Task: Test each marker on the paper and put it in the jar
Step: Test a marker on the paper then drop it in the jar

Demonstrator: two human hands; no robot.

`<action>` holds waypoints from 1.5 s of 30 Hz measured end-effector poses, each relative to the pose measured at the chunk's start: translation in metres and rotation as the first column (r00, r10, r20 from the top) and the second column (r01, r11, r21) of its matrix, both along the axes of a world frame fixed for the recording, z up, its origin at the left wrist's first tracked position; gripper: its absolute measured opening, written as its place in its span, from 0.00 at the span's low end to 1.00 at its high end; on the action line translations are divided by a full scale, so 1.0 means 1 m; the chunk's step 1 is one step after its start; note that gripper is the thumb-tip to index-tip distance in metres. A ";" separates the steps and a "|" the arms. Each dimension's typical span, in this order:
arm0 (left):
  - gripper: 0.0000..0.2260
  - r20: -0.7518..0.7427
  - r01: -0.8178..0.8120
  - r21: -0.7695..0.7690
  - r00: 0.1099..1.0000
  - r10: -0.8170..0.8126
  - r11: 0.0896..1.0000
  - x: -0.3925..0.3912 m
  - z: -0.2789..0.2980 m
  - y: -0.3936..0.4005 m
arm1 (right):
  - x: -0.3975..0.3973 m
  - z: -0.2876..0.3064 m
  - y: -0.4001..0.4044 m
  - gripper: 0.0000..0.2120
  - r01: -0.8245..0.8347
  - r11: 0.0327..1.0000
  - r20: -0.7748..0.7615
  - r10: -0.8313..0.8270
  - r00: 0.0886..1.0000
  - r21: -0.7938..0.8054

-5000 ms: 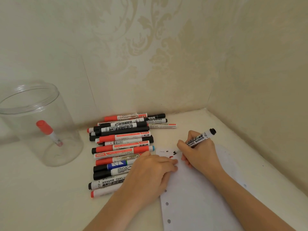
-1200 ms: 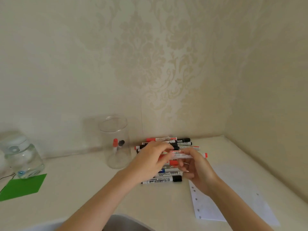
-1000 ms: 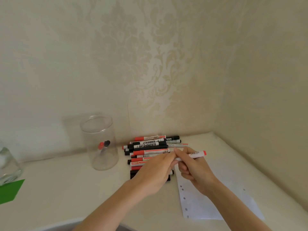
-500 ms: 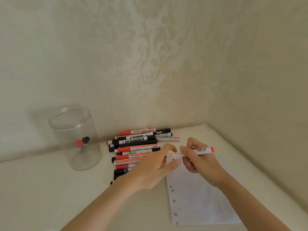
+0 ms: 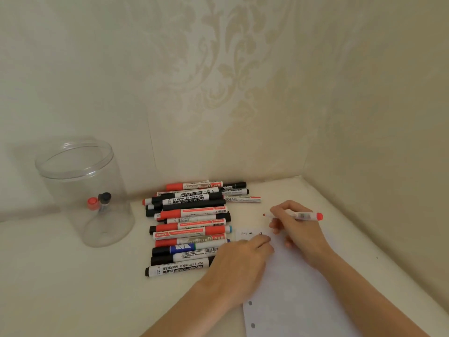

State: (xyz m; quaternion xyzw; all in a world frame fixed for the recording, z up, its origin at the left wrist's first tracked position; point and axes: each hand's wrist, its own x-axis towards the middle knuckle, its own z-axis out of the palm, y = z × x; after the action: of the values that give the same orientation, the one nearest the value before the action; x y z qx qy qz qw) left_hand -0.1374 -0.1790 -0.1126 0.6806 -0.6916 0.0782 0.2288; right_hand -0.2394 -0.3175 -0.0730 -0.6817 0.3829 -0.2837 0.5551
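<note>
My right hand (image 5: pixel 300 233) grips an uncapped red marker (image 5: pixel 303 216) above the far end of the white paper (image 5: pixel 291 300), with the red tip pointing left, clear of the sheet. My left hand (image 5: pixel 243 263) rests knuckles-up on the paper's far-left corner with its fingers bent under. I see no cap. Small ink marks (image 5: pixel 250 233) sit by its fingertips. Several capped red, black and blue markers (image 5: pixel 192 227) lie in a pile left of the paper. The clear jar (image 5: pixel 114 215) stands further left and holds a red marker (image 5: pixel 92 203) and a black marker (image 5: pixel 105 198).
The cream table (image 5: pixel 73 288) ends at wallpapered walls behind and to the right, forming a corner close to the paper. One thin marker (image 5: pixel 243 198) lies apart at the back of the pile.
A black marker has joined the red one in the jar. My hands took a red marker from the pile and pulled it uncapped; my left hand has dropped onto the paper's corner.
</note>
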 end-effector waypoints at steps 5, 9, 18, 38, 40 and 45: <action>0.14 0.042 -0.002 -0.019 0.999 0.003 1.000 0.005 -0.009 -0.003 | 0.004 -0.013 0.001 0.20 0.100 0.986 -0.034 -0.105 0.994 -0.131; 0.15 0.086 -0.005 -0.038 0.996 0.009 0.999 0.003 -0.010 -0.002 | 0.001 -0.013 -0.006 0.23 0.066 0.990 -0.090 -0.078 0.993 -0.127; 0.14 0.053 -0.024 -0.047 0.998 0.027 0.999 0.006 -0.013 -0.003 | 0.001 -0.024 -0.010 0.17 0.066 0.952 -0.097 -0.099 0.990 -0.300; 0.16 0.013 -0.038 -0.032 0.999 0.038 0.999 0.005 -0.008 -0.002 | -0.001 -0.019 -0.005 0.13 -0.009 0.968 -0.142 -0.027 0.989 -0.251; 0.16 0.002 -0.036 -0.028 0.999 0.036 0.999 0.005 -0.009 -0.002 | -0.001 -0.019 -0.005 0.11 0.011 0.967 -0.151 -0.051 0.987 -0.255; 0.16 -0.009 -0.042 -0.024 0.999 0.042 0.999 0.005 -0.010 -0.002 | -0.002 -0.019 -0.006 0.12 0.040 0.972 -0.122 -0.070 0.990 -0.233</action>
State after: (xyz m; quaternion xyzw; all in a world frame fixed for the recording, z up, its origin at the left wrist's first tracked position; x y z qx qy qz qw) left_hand -0.1325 -0.1814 -0.1228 0.6925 -0.6752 0.0884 0.2383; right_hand -0.2411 -0.3235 -0.0921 -0.7474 0.4015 -0.2969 0.4383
